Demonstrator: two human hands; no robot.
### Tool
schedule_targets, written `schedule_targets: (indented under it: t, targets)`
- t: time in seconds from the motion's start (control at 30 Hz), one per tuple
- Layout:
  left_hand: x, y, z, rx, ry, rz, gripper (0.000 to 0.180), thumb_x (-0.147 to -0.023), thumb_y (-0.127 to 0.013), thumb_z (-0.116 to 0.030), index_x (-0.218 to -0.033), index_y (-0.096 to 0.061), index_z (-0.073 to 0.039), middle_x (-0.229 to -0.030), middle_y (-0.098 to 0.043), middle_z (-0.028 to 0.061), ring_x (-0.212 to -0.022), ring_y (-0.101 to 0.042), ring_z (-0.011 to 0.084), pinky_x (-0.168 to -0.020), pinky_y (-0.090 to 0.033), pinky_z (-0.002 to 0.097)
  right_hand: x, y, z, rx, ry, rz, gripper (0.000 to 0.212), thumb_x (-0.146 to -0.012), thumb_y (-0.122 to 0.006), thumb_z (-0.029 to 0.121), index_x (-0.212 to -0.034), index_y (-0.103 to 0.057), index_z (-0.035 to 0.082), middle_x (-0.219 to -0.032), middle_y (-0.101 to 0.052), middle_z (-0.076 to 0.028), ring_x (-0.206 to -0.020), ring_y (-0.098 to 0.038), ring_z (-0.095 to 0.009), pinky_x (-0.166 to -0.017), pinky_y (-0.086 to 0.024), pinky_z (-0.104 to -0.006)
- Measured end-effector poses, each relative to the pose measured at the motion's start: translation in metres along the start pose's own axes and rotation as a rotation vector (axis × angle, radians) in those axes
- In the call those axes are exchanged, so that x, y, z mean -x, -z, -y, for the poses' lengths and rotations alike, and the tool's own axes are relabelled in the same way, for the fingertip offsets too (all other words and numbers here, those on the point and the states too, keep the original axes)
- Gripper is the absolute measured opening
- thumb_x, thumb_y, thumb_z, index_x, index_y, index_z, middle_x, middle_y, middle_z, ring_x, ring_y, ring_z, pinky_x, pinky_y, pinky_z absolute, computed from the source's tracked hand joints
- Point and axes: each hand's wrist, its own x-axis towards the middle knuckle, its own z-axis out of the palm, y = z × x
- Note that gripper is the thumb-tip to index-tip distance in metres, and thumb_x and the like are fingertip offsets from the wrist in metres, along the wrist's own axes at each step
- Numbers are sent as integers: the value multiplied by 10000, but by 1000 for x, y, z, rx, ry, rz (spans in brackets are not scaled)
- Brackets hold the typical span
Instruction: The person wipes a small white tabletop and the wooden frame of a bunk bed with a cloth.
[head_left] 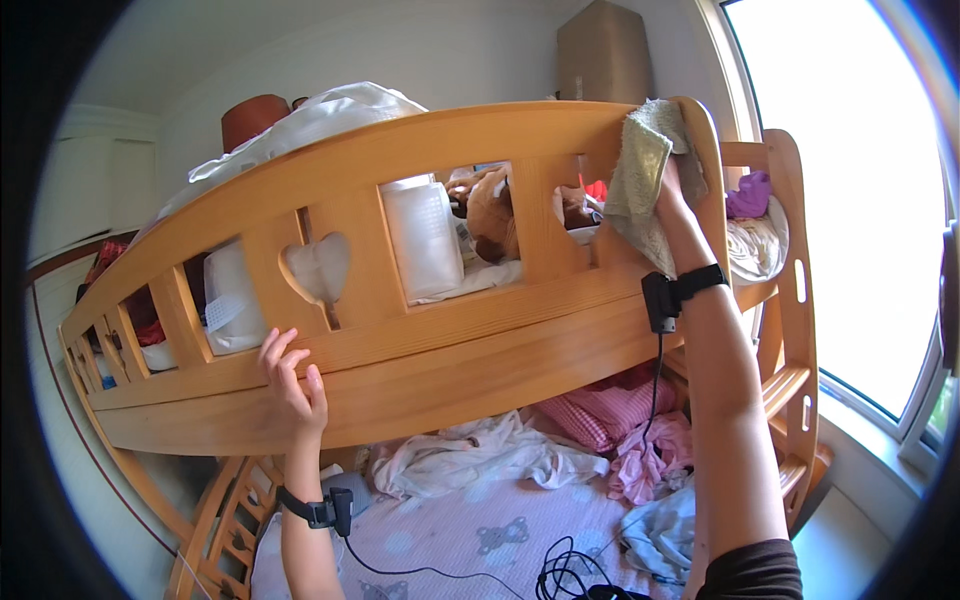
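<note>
A greyish-green cleaning cloth hangs over the top rail of the wooden bunk bed guard rail, near its right end post. My right hand is raised high and holds the cloth against the wood, its fingers partly hidden by the folds. Lower and to the left, my left hand is at the long lower board of the upper bunk, holding nothing. Its fingers are loosely bent and apart; whether they touch the wood I cannot tell. Black straps with small boxes and cables circle both wrists.
Above, the upper bunk holds plastic-wrapped bundles and a brown plush toy. Below lie crumpled clothes, a pink checked pillow and coiled black cable. The bed's ladder and a bright window are right.
</note>
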Motion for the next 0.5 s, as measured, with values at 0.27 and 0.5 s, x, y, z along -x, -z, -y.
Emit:
schedule_targets:
  t: [0.27,0.5]
  targets:
    - [-3,3,-2,-38,23,31,136,-865,-472,-119,-953,-494,-17,-1199,-492,178,-1199,-399,380,-996,-318,478,36,-85,66,747,693,-318,611,-847,-499,385,-1352,-375,64,-1432,-309,-132,-1380,-141,-336,-1018,-149,-655]
    - [-2,-4,3,-32,-10,24,159,-866,-471,-130,-979,-488,-20,-1209,-489,183,-1201,-393,389,-998,-311,489,48,-86,72,621,667,-214,485,-793,-575,282,-1211,-534,41,-1291,-470,-185,-1278,-357,-346,-1002,-363,-420]
